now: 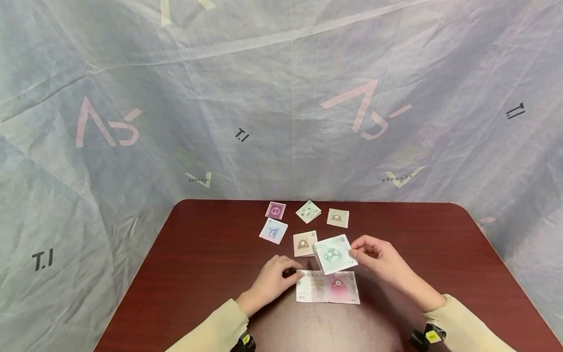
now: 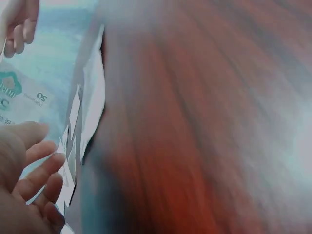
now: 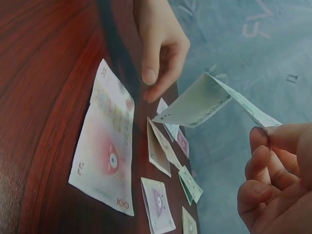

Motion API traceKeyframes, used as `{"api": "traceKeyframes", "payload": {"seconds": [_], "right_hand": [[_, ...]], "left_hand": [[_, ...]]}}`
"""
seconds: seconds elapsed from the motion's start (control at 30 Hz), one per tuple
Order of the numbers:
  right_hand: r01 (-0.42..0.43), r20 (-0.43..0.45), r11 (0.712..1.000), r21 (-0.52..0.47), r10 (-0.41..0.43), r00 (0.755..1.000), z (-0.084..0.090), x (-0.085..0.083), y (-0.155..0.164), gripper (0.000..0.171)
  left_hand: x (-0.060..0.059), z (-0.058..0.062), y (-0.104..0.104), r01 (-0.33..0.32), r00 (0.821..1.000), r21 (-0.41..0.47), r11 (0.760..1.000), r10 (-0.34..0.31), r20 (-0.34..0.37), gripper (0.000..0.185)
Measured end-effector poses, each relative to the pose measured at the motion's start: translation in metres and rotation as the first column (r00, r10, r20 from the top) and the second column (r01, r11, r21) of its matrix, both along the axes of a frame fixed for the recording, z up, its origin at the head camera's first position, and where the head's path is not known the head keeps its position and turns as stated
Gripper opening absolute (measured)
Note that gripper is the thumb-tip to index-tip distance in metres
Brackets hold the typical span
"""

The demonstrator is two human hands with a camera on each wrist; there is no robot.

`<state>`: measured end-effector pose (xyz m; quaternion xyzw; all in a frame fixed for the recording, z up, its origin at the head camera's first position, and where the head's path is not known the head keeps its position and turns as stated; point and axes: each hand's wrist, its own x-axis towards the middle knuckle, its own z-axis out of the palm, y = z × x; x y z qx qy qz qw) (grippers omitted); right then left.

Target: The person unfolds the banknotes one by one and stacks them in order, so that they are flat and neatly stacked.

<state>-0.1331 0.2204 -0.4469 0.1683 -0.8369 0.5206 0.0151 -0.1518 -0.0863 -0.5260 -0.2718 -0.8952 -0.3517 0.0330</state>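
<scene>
Your right hand (image 1: pixel 374 254) pinches the right edge of a folded green paper play note with a dark cartoon creature (image 1: pixel 335 254). The note is lifted off the dark red wooden counter (image 1: pixel 198 254) and tilted; in the right wrist view it hangs in the air as a bent sheet (image 3: pixel 204 105), gripped between thumb and fingertips (image 3: pixel 265 139).

Your left hand (image 1: pixel 272 278) rests on the counter with its fingers curled downward, the fingertips touching the left end of a flat pink paper play note marked 100 (image 1: pixel 327 287). This pink note (image 3: pixel 105 151) lies fully unfolded on the counter, directly below the raised green note. You cannot tell from the left wrist view whether the fingers (image 2: pixel 39 170) pinch anything; the picture is blurred.

Behind the two notes, five small folded paper squares lie apart from one another on the counter:
- a beige square (image 1: pixel 305 243), just beside the green note;
- a pale blue square (image 1: pixel 273 231);
- a purple square (image 1: pixel 275 210);
- a light green square, turned diagonally (image 1: pixel 308 211);
- a tan square (image 1: pixel 337 218).

A wrinkled grey-blue fabric backdrop with printed letters (image 1: pixel 281 98) surrounds the counter.
</scene>
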Motion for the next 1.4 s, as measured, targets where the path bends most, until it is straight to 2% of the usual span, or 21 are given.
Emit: {"api": "traceKeyframes", "payload": {"seconds": [0.1,0.17,0.2,0.27,0.33,0.4,0.5,0.57,0.63,0.83,1.03,1.13,1.27,1.33,1.4], "right_hand": [[-0.016,-0.014,1.0,-0.007,0.016,1.0,0.002,0.001,-0.002,0.006],[-0.026,-0.022,1.0,-0.014,0.026,0.999,0.003,0.002,-0.003,0.007],[-0.031,-0.024,0.999,-0.022,0.031,0.999,0.004,0.002,-0.004,0.008],[-0.043,-0.028,0.998,-0.035,0.042,0.999,0.005,0.003,-0.005,0.007],[-0.051,-0.026,0.997,-0.049,0.05,0.998,0.006,0.005,-0.006,0.006],[-0.054,-0.025,0.997,-0.056,0.053,0.998,0.006,0.005,-0.006,0.005],[-0.045,-0.024,0.998,-0.049,0.044,0.999,0.006,0.004,-0.006,0.005],[-0.035,-0.024,0.999,-0.041,0.034,0.999,0.005,0.004,-0.005,0.005],[-0.027,-0.025,0.999,-0.031,0.026,0.999,0.004,0.003,-0.004,0.005],[0.001,-0.025,1.0,-0.008,-0.001,1.0,0.003,0.005,0.001,0.006],[0.089,-0.052,0.996,0.02,-0.088,0.995,-0.003,0.009,0.005,0.003],[0.126,-0.061,0.991,0.033,-0.124,0.99,-0.007,0.012,0.005,0.004],[0.139,-0.032,0.99,0.005,-0.138,0.99,-0.015,0.016,0.005,0.003],[0.131,-0.005,0.991,-0.02,-0.131,0.991,-0.02,0.017,0.005,0.004],[0.127,0.018,0.991,-0.034,-0.126,0.992,-0.025,0.018,0.005,0.004]], "left_hand": [[-0.005,0.0,0.006,-0.044,0.989,0.177,0.983,0.018,0.146,0.014],[-0.007,-0.001,0.011,-0.091,0.967,0.295,0.951,0.014,0.254,0.017],[-0.008,-0.001,0.014,-0.115,0.95,0.356,0.927,-0.001,0.311,0.019],[-0.008,0.0,0.019,-0.165,0.91,0.456,0.874,-0.042,0.411,0.023],[-0.007,0.001,0.026,-0.223,0.858,0.525,0.821,-0.09,0.506,0.026],[-0.005,0.003,0.031,-0.289,0.8,0.555,0.78,-0.122,0.588,0.029],[-0.004,0.003,0.035,-0.366,0.733,0.568,0.738,-0.147,0.664,0.03],[-0.004,0.002,0.035,-0.391,0.712,0.573,0.72,-0.157,0.684,0.03],[-0.004,0.002,0.033,-0.394,0.715,0.579,0.714,-0.158,0.681,0.029],[-0.003,0.005,0.02,-0.393,0.755,0.568,0.723,-0.099,0.648,0.028],[-0.001,0.009,0.008,-0.395,0.781,0.568,0.722,-0.062,0.621,0.023],[0.001,0.013,0.004,-0.375,0.82,0.558,0.74,-0.017,0.572,0.018],[0.005,0.017,0.004,-0.318,0.891,0.527,0.788,0.059,0.45,0.011],[0.006,0.018,0.005,-0.301,0.914,0.508,0.807,0.092,0.394,0.007],[0.008,0.017,0.005,-0.286,0.928,0.494,0.821,0.109,0.357,0.006]]}}
